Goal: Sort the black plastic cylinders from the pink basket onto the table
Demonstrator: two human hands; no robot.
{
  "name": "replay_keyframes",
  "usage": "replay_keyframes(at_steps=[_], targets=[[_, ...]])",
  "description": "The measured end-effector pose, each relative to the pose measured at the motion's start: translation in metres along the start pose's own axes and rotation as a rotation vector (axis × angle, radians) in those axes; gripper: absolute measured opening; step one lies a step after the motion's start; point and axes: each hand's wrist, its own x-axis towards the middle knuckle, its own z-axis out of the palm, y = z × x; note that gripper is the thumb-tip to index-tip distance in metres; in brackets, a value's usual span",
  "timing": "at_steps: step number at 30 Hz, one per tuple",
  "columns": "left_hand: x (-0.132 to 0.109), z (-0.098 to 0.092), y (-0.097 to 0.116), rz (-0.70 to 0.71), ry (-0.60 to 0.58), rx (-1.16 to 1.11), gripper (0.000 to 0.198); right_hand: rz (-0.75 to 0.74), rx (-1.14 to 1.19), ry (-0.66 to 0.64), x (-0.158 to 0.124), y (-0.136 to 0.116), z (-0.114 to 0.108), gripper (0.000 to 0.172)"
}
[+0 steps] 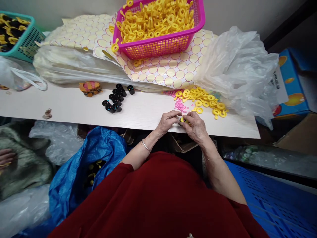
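One long white worktop (148,110) runs across in front of you. Dotted sheets (170,71), white with cream circles ringed in red, lie along its back. Blue bag (69,175) sits open below, to your left, black and yellow items inside. Clear plastic bag (240,66) bunched on the worktop's right end. Pink basket (158,48) stands on the dotted sheets, heaped with yellow rings with tabs. Blue box (294,99) beyond the clear plastic bag, far right. Teal basket (32,41), back left, holds more black and yellow items.

Loose pile of yellow rings (205,100) on the worktop, between the clear plastic bag and your hands. Your left hand (165,124) and right hand (197,128) meet at the front edge, right of centre. Right fingers pinch a small yellow-and-black piece; left fingertips are drawn together just beside it, can't tell if they grip anything. Another person's hand (7,158) shows at the far left edge.

Black cylinders (116,97) stand clustered to your left, one slightly apart. Orange block (90,88) lies just left of them, pink patches on it. Pink bits (180,105) scatter just behind your fingers, next to the pile. Yellow-and-black piece (183,120): between your two hands, near the worktop's front edge.
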Motion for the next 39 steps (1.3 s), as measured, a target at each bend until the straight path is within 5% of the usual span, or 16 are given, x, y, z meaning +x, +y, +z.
replay_keyframes(at_steps=[5,14,26,39], targets=[[0.001,0.012,0.002,-0.060,0.028,-0.106,0.023,0.148,0.236,0.150,-0.002,-0.002,0.006,0.018],[-0.001,0.018,0.010,-0.126,0.136,-0.067,0.016,0.610,0.911,0.216,-0.001,-0.005,0.024,0.042],[-0.007,0.029,0.006,-0.076,0.165,0.022,0.023,0.769,1.037,0.329,0.000,-0.009,0.038,0.032],[0.002,0.022,0.004,-0.315,0.179,-0.051,0.022,0.818,1.120,0.287,0.011,-0.016,0.029,0.031]])
